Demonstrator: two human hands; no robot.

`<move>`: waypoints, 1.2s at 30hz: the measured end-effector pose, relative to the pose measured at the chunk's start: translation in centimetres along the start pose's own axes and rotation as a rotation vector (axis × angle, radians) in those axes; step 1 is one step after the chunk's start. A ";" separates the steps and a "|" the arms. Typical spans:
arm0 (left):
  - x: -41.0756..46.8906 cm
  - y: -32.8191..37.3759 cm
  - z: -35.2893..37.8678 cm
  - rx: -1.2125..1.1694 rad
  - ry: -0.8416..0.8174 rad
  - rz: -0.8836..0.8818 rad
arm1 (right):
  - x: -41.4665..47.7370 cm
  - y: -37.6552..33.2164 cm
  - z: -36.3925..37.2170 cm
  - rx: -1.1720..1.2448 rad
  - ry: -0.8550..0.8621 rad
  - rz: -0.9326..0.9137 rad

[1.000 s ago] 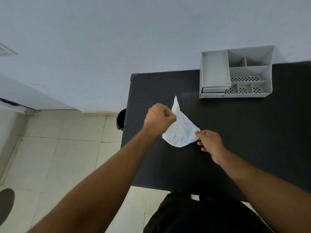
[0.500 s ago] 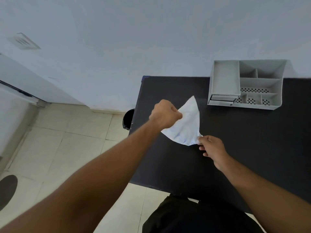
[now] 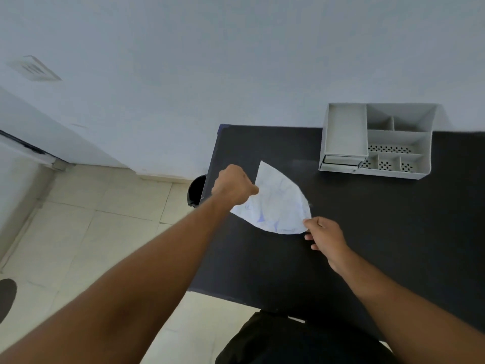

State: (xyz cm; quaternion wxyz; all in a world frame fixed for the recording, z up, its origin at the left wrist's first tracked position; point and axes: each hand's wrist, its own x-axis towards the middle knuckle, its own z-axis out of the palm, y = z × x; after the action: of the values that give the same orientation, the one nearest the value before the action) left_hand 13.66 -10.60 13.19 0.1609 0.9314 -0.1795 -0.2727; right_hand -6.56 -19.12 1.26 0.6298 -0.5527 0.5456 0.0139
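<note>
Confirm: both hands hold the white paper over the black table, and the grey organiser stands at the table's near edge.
One error: the grey organiser stands at the far edge, against the wall, as the head view shows. The left hand and right hand do hold the white paper over the black table.

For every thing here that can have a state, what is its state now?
Paper sheet: spread in a curve between both hands, blue marks on it.
Left hand: pinches the sheet's left edge, fingers curled.
Right hand: pinches the sheet's near right corner.
Grey organizer: upright on the table, compartments look empty.
Black bin: on the floor beside the table, mostly hidden.
</note>
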 end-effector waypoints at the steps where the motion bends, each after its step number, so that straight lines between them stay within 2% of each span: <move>1: 0.0 0.0 0.0 0.001 -0.019 0.031 | 0.0 -0.2 0.0 0.000 0.001 -0.002; 4: -1.9 1.8 0.8 -0.142 -0.256 0.262 | 0.2 0.0 -0.1 -0.026 -0.013 0.010; 6: -3.1 2.7 1.2 -0.298 -0.417 0.307 | 0.1 0.1 -0.1 -0.027 -0.021 0.030; 8: -1.8 1.8 1.6 -0.300 -0.320 0.235 | 0.0 0.1 -0.1 0.000 -0.017 0.024; 10: -0.4 0.0 2.4 -0.115 -0.152 0.105 | 0.0 0.3 -0.2 0.000 0.006 0.002; 11: -0.2 -0.9 2.7 -0.015 -0.130 0.046 | 0.0 0.3 -0.2 -0.008 0.013 0.001; 13: -0.4 -1.3 2.8 0.053 -0.257 0.044 | 0.0 0.4 -0.5 -0.013 0.007 0.003; 16: -1.5 0.0 2.2 -0.149 -0.533 0.173 | 0.0 0.6 -0.8 -0.033 -0.006 0.014; 18: -1.4 0.3 2.0 -0.218 -0.481 0.191 | -0.1 0.6 -0.8 -0.035 0.001 0.008; 20: -0.5 -0.6 2.4 -0.100 -0.308 0.171 | -0.1 0.6 -0.9 -0.032 0.023 -0.009; 21: -0.2 -1.2 2.4 -0.005 -0.283 0.148 | -0.1 0.6 -0.9 -0.021 0.037 -0.024; 23: -0.2 -1.9 1.9 0.010 -0.388 0.159 | -0.1 0.6 -1.1 -0.015 0.054 -0.046; 26: -0.6 -1.5 0.6 -0.276 -0.573 0.194 | 0.0 0.6 -1.6 -0.037 0.054 -0.048; 28: 0.3 -2.1 0.8 -0.186 -0.478 0.208 | 0.0 0.7 -1.7 -0.049 0.052 -0.060; 30: 1.1 -3.1 1.5 0.086 -0.362 0.200 | 0.0 0.8 -1.8 -0.073 0.070 -0.073; 33: 1.2 -4.0 2.2 0.054 -0.345 0.161 | -0.1 0.9 -1.7 -0.082 0.079 -0.091; 36: 1.8 -4.5 2.6 0.072 -0.244 0.099 | -0.1 1.0 -1.7 -0.067 0.082 -0.087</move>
State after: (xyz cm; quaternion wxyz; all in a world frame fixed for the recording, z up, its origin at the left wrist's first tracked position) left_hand 14.77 -7.89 8.49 0.1174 0.8865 -0.2532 -0.3690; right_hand -8.38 -19.87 1.02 0.5882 -0.5968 0.5455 -0.0178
